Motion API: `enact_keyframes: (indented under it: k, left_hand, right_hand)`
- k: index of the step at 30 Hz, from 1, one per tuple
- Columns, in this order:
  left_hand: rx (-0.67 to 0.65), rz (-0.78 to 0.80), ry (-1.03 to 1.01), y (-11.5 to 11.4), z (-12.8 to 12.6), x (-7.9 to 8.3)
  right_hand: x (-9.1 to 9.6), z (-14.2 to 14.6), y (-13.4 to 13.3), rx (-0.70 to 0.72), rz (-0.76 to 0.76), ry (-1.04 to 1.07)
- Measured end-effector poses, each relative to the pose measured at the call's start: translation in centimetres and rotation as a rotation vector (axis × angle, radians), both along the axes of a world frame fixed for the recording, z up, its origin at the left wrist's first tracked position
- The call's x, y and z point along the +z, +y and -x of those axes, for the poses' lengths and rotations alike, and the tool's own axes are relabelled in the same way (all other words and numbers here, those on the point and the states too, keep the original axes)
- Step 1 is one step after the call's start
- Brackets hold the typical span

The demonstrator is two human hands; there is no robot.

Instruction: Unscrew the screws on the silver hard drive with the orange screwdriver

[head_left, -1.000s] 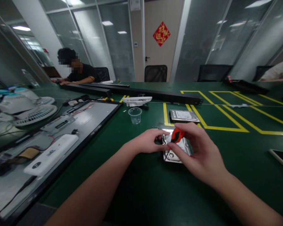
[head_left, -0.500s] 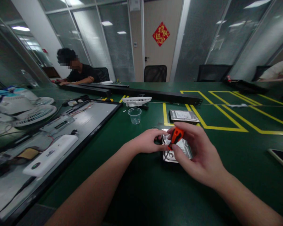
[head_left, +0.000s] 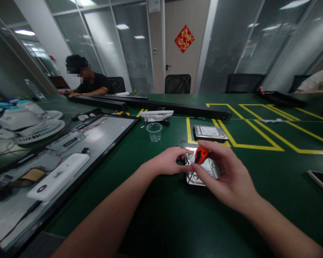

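A silver hard drive (head_left: 210, 166) lies on the green table in front of me. My right hand (head_left: 226, 172) grips a screwdriver (head_left: 201, 156) with an orange and black handle, tilted above the drive; its thin shaft reaches down toward the drive's near left part. The exact contact of the tip is hard to make out. My left hand (head_left: 168, 161) is closed at the drive's left edge, with thumb and fingertips on it close to the screwdriver. Behind them sits a second hard drive (head_left: 210, 132), label side up.
A clear plastic cup (head_left: 154, 132) and a white fan part (head_left: 156, 114) stand beyond my left hand. At left lies a large panel (head_left: 118, 125) bearing a white device (head_left: 59, 177). Long black bars (head_left: 177, 108) cross the table. A phone-like object (head_left: 321, 182) lies right. Two people sit farther off.
The screwdriver's handle has turned and tilted slightly in my right hand, whose fingers have shifted around it. My left hand and the drive keep their places.
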State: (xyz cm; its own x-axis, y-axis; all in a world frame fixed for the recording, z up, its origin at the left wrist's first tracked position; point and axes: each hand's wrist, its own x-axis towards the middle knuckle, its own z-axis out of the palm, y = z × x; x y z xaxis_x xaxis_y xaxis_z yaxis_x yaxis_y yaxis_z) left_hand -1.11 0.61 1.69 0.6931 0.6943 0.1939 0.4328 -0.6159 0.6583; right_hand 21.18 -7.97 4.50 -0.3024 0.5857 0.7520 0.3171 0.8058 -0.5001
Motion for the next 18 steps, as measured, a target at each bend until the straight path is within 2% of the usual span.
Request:
enact_keyframes:
  k: [9, 13, 18]
  left_hand:
    - [-0.032, -0.027, -0.017, 0.29, 0.13, -0.28]
    - [-0.037, -0.007, -0.027, 0.08, 0.06, 0.18]
    - [-0.033, 0.006, -0.017, -0.06, 0.14, 0.37]
  right_hand:
    - [0.28, 0.0, -0.47, 0.031, 0.042, 0.004]
    - [0.29, 0.04, -0.29, 0.061, 0.003, -0.005]
    - [0.34, -0.04, 0.16, 0.016, -0.034, -0.01]
